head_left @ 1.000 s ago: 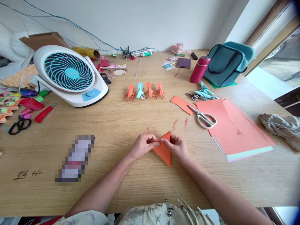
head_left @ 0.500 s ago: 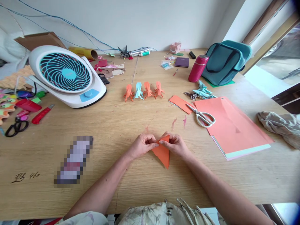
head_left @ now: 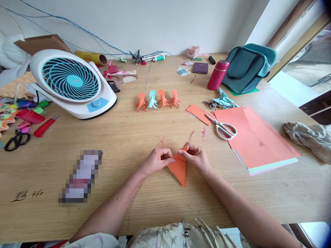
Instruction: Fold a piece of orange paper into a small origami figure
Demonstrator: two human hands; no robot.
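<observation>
Between my hands is a folded piece of orange paper (head_left: 179, 169), roughly a triangle with its point toward me. My left hand (head_left: 159, 161) pinches its left corner between thumb and fingers. At the upper right corner my right hand (head_left: 196, 158) grips the paper, thumb on top and fingers behind. Beyond my hands stands a row of folded paper figures: a light blue one (head_left: 152, 100) among several orange ones (head_left: 162, 99). White-handled scissors (head_left: 225, 131) lie on a stack of coloured sheets (head_left: 263, 141) to the right, by narrow orange strips (head_left: 198, 114).
A white fan (head_left: 73, 82) stands at the left, near a red cutter (head_left: 46, 126) and black-handled scissors (head_left: 17, 140). A blurred-out flat object (head_left: 82, 176) lies left of my arm. A pink bottle (head_left: 218, 74) and teal bag (head_left: 247, 69) stand at the back right.
My right hand has shifted slightly up and right along the paper's upper corner, showing more of the folded edge. My left hand keeps its pinch in nearly the same place.
</observation>
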